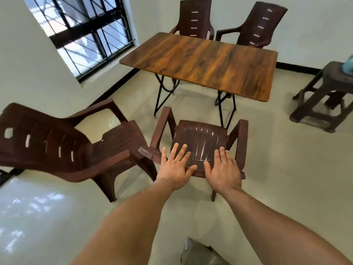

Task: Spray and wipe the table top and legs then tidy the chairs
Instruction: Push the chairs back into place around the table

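Note:
A wooden table (200, 60) on black folding legs stands in the middle of the room. A brown plastic armchair (200, 136) faces its near side. My left hand (176, 169) and my right hand (223, 169) lie flat with fingers spread over the top of this chair's backrest, holding nothing. I cannot tell whether they touch it. A second brown armchair (57, 142) stands to the left, turned at an angle and away from the table. Behind the table, a third armchair (194, 20) and a fourth armchair (263, 25) stand at its far side.
A brown plastic stool (328, 96) at the right edge carries a light blue object (348, 65), cut off by the frame. A barred window (82, 33) is in the left wall. The floor is pale tile, with open floor between the stool and the near chair.

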Motion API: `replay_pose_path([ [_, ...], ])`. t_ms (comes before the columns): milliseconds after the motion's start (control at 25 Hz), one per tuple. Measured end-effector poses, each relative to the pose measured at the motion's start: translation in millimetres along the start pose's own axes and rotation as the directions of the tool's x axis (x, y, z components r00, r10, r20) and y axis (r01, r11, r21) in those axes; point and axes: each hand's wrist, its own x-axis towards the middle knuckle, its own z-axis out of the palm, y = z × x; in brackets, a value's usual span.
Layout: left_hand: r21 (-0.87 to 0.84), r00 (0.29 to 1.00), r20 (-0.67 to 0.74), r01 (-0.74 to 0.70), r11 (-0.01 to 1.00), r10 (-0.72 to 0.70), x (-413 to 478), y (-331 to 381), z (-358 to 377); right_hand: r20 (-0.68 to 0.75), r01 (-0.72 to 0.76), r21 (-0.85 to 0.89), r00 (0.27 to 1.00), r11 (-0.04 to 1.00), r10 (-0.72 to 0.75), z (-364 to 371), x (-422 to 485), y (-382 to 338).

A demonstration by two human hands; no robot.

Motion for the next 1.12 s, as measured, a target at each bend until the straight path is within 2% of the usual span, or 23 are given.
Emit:
replay_pose_path([
  [320,-0.002,0.999,0.041,-0.025,1.000,0.025,117,-20,-32,0.062,-0.087,0.043,0.995,0.995,0.084,-16,100,-7],
  [480,-0.017,0.996,0.076,-0.039,0.999,0.040,155,-32,-46,0.091,-0.085,0.065,0.993,0.994,0.079,-20,136,-13],
  [800,0.003,0.961,0.182,-0.211,0.977,0.207,209,-71,-66,0.123,-0.125,0.050,0.985,0.991,0.118,-30,190,-26],
  [960,0.011,0.931,0.235,-0.292,0.957,0.281,213,-89,-70,0.118,-0.170,0.031,0.979,0.985,0.165,-32,188,-38],
  [1040,-0.008,0.914,0.256,-0.322,0.947,0.314,217,-91,-72,0.122,-0.138,0.034,0.984,0.990,0.132,-35,179,-39],
  [1120,-0.020,0.903,0.291,-0.324,0.946,0.316,220,-90,-73,0.195,-0.035,0.012,0.980,0.999,0.032,-37,167,-38],
])
